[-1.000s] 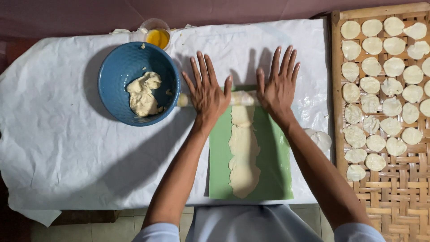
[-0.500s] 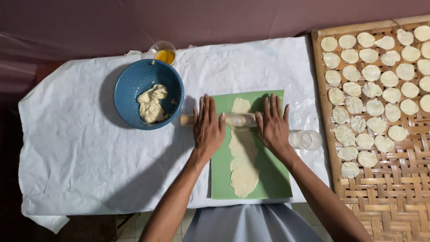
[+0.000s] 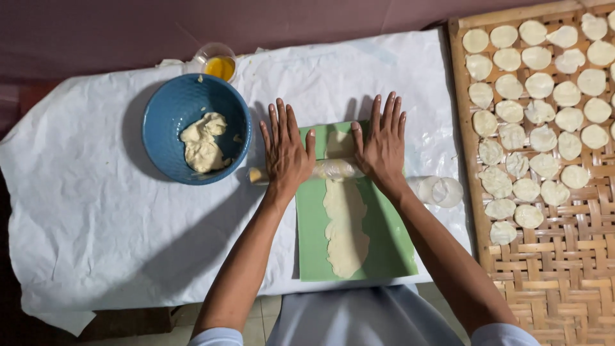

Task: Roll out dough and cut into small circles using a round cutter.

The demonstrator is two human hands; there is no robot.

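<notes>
A plastic-wrapped rolling pin (image 3: 333, 170) is pressed across a long strip of dough (image 3: 344, 224) on the green mat (image 3: 391, 243), near the worktop's front edge. It is held under the flat, spread left hand (image 3: 286, 154) and right hand (image 3: 382, 146), neither closed. The dough could tear or stick, probably from uneven pressure.

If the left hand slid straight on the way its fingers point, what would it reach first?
Probably only bare white paper; the left hand points up the table, passing right of the blue bowl and the small cup of yellow liquid.
</notes>
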